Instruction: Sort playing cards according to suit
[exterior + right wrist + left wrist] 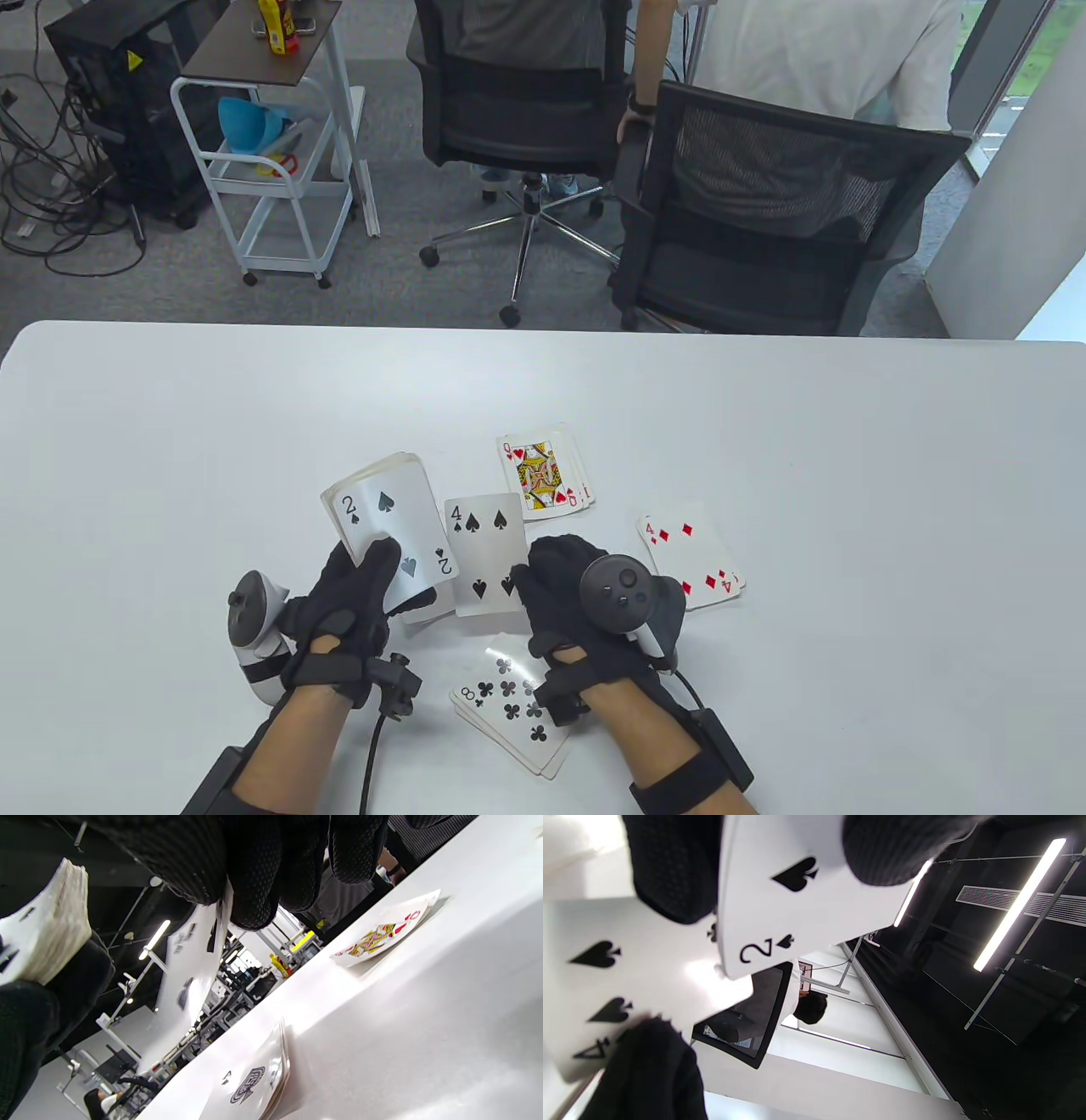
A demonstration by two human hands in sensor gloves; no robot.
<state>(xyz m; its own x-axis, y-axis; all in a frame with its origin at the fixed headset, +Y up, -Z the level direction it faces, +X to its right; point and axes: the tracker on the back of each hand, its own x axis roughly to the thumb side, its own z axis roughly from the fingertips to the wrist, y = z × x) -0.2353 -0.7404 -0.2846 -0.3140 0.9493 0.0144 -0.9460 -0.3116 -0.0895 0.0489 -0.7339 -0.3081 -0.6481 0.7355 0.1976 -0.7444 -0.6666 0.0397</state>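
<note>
Left hand (352, 607): grips deck (386, 518), top card reads "2", spades.
Right hand (564, 594): pinches four of spades (482, 543), near table's front edge.
Table piles: queen of hearts (539, 475); four of diamonds (689, 552); eight of clubs (505, 709).

1. The table view looked down from above the seated person onto the white table (764, 475).
2. The left wrist view sat close, tilted upward toward ceiling lights.
3. The right wrist view skimmed low; both shared the white four of spades card (484, 552).
</note>
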